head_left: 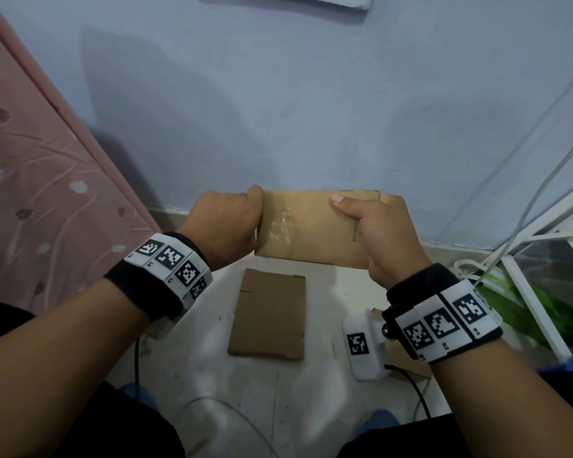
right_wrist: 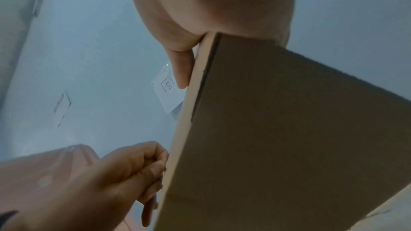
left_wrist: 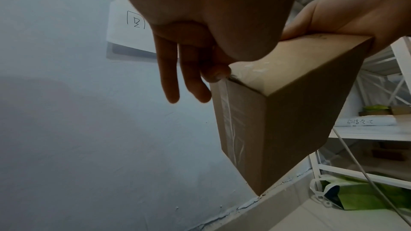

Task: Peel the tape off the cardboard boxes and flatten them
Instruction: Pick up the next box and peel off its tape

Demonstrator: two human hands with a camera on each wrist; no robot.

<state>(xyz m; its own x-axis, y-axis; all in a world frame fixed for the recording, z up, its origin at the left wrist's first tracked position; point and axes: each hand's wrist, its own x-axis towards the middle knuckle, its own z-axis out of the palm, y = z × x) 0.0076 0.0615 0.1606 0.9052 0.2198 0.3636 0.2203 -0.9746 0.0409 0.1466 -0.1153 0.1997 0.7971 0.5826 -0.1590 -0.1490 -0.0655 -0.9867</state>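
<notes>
I hold a brown cardboard box [head_left: 311, 226] up in front of the wall with both hands. My right hand [head_left: 381, 233] grips its right end, thumb on the near face. At the box's left end my left hand [head_left: 225, 223] pinches the crumpled end of the clear tape [left_wrist: 231, 120] between thumb and forefinger at the upper corner, while two other fingers [left_wrist: 169, 76] hang straight. The tape runs down that end face. In the right wrist view the left hand [right_wrist: 133, 169] is curled against the box's edge [right_wrist: 289, 129]. A flattened cardboard box [head_left: 268, 319] lies on the floor below.
A pink flowered bedcover [head_left: 30, 193] fills the left side. A white metal rack [head_left: 543, 259] with a green bag [head_left: 526, 312] under it stands at the right, with a white cable [head_left: 526, 209] beside it. Another cardboard piece [head_left: 407, 361] lies under my right wrist.
</notes>
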